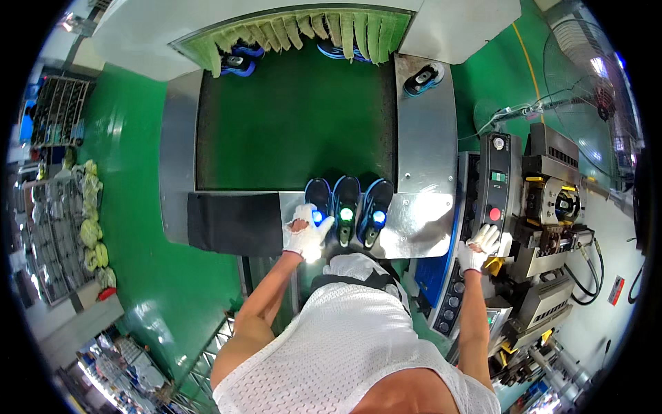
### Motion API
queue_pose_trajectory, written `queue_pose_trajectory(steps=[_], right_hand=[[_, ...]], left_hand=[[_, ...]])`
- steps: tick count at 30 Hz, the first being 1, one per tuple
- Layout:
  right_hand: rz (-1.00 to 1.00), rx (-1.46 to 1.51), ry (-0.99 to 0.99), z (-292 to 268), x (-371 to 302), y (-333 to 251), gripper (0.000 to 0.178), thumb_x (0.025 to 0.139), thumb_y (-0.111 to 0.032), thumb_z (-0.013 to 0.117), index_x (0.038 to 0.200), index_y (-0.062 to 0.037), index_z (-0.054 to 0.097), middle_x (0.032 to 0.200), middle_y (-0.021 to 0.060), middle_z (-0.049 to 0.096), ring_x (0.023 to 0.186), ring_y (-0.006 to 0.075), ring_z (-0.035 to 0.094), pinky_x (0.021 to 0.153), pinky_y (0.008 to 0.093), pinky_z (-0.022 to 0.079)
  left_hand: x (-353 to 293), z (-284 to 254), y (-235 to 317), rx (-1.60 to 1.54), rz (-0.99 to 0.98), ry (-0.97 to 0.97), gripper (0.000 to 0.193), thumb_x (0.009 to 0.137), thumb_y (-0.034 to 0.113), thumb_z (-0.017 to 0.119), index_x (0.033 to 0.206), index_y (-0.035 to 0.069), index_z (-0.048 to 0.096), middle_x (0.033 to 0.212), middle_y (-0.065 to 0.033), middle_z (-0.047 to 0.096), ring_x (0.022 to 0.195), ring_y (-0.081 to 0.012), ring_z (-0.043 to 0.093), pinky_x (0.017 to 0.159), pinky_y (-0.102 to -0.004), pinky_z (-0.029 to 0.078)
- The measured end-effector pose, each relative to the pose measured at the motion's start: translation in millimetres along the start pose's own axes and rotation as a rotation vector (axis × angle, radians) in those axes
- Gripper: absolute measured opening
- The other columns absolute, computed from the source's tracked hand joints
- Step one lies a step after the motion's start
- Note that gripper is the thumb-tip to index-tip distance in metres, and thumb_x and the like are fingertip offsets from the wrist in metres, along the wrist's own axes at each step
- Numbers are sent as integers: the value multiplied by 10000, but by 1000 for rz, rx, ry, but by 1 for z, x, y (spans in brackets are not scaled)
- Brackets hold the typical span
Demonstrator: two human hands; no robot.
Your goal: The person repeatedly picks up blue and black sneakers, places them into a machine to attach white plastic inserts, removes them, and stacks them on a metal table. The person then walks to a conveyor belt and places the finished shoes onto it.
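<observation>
Three dark sneakers with blue edges stand side by side on the metal ledge in front of me, toes pointing away: the left sneaker [318, 192], the middle sneaker [347, 188] and the right sneaker [376, 199]. Bright spots shine on them. My left hand [304, 234], in a white glove, straddles the heel of the left sneaker, thumb on one side and fingers on the other; its heel is hidden. Off to the right, my gloved right hand [480, 248] lies by the lower end of a control panel [498, 190], below a red button [494, 214], with its fingers stretched out.
A dark green conveyor belt [296, 124] runs beneath a fringed green curtain [303, 31], where more sneakers [238, 65] lie. One shoe [424, 79] rests on the right metal side. A black mat [234, 222] covers the ledge's left. Machinery [552, 207] and a fan [583, 96] stand right.
</observation>
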State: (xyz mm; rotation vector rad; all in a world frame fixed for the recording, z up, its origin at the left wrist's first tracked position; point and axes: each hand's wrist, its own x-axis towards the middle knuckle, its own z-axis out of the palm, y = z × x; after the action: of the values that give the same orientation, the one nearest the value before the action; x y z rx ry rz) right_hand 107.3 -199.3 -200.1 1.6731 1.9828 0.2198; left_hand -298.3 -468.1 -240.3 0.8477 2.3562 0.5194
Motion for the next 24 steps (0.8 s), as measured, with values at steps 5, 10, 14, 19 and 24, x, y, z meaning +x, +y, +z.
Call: queue_pose_trajectory(steps=[5, 10, 14, 19, 24], right_hand=[[90, 227, 29, 56, 8, 55, 991, 808, -402, 703, 1562, 34, 232, 1629, 261, 213, 1531, 392, 163, 1238, 473, 158], [75, 389, 97, 30, -30, 27, 842, 860, -280, 693, 1545, 3, 292, 1560, 231, 365, 1473, 383, 312, 1205, 444, 264], [79, 559, 68, 33, -66, 2, 746, 890, -126, 694, 1532, -17, 331, 1541, 164, 426, 1410, 271, 437, 1162, 369, 343], [235, 568, -34, 23, -89, -14, 705, 904, -312, 661, 1517, -84, 397, 1501, 132, 489, 1361, 320, 473, 1127, 407, 344], [282, 798, -53, 28, -143, -44, 647, 852, -184, 736, 1439, -56, 497, 1394, 166, 585, 1272, 306, 572, 1085, 364, 410]], left_hand=[[125, -56, -40, -110, 174, 111, 511, 887, 417, 684, 1236, 56, 592, 1197, -174, 612, 1127, -345, 600, 953, -452, 468], [331, -139, -106, 186, 317, 503, 464, 965, 234, 569, 1391, 59, 506, 1376, -191, 552, 1298, -385, 502, 1046, -496, 434], [463, -223, -130, 471, 244, 587, 553, 992, 334, 501, 1475, 71, 444, 1481, -203, 484, 1353, -409, 458, 1090, -511, 391], [543, -245, -209, 422, 31, 393, 514, 1016, 425, 456, 1362, 60, 559, 1407, -234, 542, 1297, -444, 483, 1063, -508, 397], [488, -205, -158, 310, 200, 677, 386, 1019, 387, 512, 1202, 63, 615, 1217, -205, 604, 1106, -425, 583, 934, -503, 472]])
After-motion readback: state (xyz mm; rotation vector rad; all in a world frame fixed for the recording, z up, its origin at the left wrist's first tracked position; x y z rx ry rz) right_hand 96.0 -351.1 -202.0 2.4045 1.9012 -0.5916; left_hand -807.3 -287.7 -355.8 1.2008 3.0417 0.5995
